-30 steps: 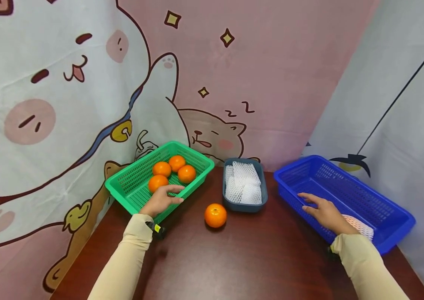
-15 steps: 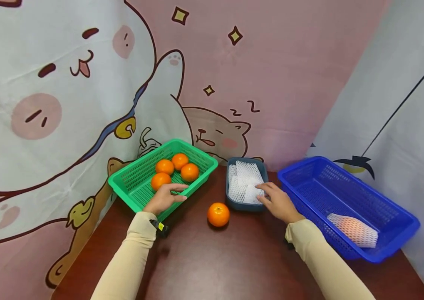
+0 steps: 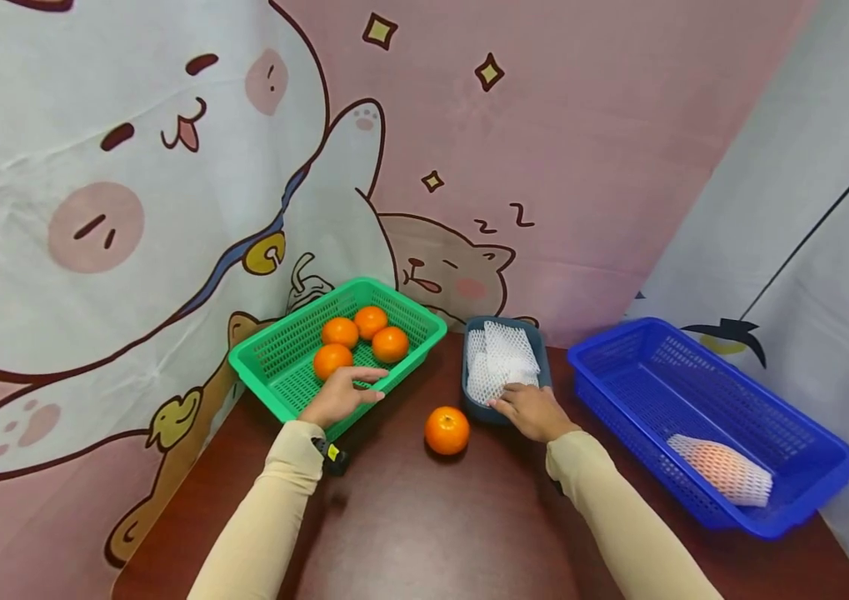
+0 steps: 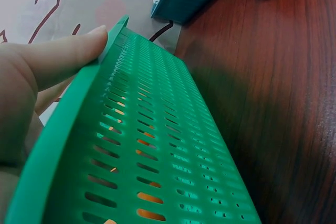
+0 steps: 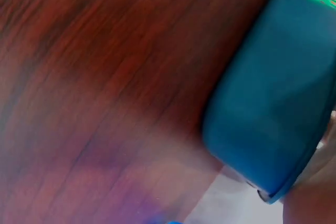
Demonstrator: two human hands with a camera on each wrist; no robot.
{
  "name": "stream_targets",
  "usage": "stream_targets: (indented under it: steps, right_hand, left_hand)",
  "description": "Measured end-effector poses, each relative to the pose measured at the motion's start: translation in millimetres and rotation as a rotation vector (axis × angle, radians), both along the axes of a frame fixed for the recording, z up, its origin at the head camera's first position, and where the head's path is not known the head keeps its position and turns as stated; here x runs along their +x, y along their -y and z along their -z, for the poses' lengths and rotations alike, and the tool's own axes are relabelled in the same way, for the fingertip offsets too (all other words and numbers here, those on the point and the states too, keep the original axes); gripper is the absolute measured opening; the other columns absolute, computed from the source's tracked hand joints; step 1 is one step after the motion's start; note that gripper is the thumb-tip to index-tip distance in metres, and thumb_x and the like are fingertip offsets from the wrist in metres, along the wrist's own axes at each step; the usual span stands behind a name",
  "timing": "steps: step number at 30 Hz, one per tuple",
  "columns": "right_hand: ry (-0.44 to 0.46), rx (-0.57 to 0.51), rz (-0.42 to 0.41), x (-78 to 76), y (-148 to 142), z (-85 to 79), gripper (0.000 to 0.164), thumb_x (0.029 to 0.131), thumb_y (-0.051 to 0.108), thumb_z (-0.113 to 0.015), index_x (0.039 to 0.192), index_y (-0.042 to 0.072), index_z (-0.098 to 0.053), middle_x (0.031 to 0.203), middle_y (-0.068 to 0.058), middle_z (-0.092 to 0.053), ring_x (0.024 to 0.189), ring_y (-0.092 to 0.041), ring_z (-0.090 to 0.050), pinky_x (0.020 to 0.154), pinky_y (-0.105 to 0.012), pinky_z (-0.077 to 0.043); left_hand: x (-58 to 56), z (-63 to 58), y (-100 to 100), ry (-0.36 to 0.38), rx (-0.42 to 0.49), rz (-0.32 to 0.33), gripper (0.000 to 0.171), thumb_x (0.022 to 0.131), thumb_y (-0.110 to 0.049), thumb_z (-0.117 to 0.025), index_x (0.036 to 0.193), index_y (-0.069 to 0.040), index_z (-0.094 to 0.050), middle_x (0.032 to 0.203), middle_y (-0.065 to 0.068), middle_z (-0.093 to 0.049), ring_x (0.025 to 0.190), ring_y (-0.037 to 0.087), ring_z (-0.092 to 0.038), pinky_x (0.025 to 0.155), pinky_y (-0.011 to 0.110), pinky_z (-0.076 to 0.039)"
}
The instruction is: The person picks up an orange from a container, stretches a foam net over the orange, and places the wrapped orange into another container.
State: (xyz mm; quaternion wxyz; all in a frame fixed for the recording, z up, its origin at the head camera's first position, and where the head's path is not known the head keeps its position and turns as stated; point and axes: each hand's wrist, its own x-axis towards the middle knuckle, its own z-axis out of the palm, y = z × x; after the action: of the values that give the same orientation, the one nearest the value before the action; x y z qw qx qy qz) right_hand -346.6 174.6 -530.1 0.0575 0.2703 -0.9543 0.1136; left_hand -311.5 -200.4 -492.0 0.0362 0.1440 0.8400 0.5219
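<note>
In the head view my left hand point(image 3: 342, 397) lies over the near rim of a green basket point(image 3: 274, 406), thumb and fingers apart. In the left wrist view its thumb point(image 4: 71, 56) rests on the rim. Several oranges point(image 3: 332, 362) sit in that basket. My right hand point(image 3: 536, 410) reaches over the front of a dark blue-grey tray point(image 3: 470, 333), its fingertips on white foam net sleeves point(image 3: 502, 350). No grasp on a sleeve is visible. A single orange point(image 3: 446, 431) rests on the table between my hands.
A blue basket point(image 3: 619, 367) stands at the right, holding an orange in a foam net point(image 3: 724, 468). The brown table point(image 3: 424, 525) reaches back to a wall hung with a cartoon-printed cloth point(image 3: 581, 125).
My right hand has moved left from the blue basket to the tray and lowered its fingers onto the foam sleeves. The left hand stays at the green basket's rim.
</note>
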Motion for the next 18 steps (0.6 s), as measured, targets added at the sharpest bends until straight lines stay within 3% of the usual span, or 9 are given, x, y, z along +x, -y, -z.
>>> stream_targets:
  steps: [5,10,18]
  right_hand:
    - [-0.044,-0.232,0.019,2.4,-10,-13.7,0.016,0.093,0.012,-0.061,0.099,0.002,-0.072,0.105,-0.015,-0.068,0.099,-0.033,-0.063,0.089,-0.052,-0.047]
    - [0.0,-0.439,0.094,5.2,-18,-31.9,0.03,0.085,-0.006,-0.054,0.109,0.002,-0.071,0.114,-0.016,-0.065,0.09,-0.03,-0.058,0.078,-0.045,-0.047]
    - [-0.068,-0.567,0.04,6.3,-22,-41.6,0.041,0.076,-0.018,-0.051,0.106,0.001,-0.072,0.107,-0.013,-0.067,0.093,-0.028,-0.059,0.078,-0.043,-0.045]
  left_hand:
    - [-0.3,-0.4,-2,0.002,-0.017,-0.014,0.041,0.087,-0.008,-0.073,0.127,-0.014,-0.066,0.126,0.004,-0.062,0.117,0.026,-0.055,0.088,0.04,-0.051]
    - [0.6,-1.2,-3,0.015,-0.019,-0.02,0.041,0.087,-0.008,-0.073,0.128,-0.014,-0.066,0.126,0.005,-0.062,0.116,0.028,-0.055,0.088,0.042,-0.051]
    - [2.9,-4.2,-5,0.028,-0.024,-0.033,0.04,0.087,-0.007,-0.072,0.127,-0.015,-0.066,0.126,0.006,-0.061,0.118,0.03,-0.054,0.088,0.043,-0.051]
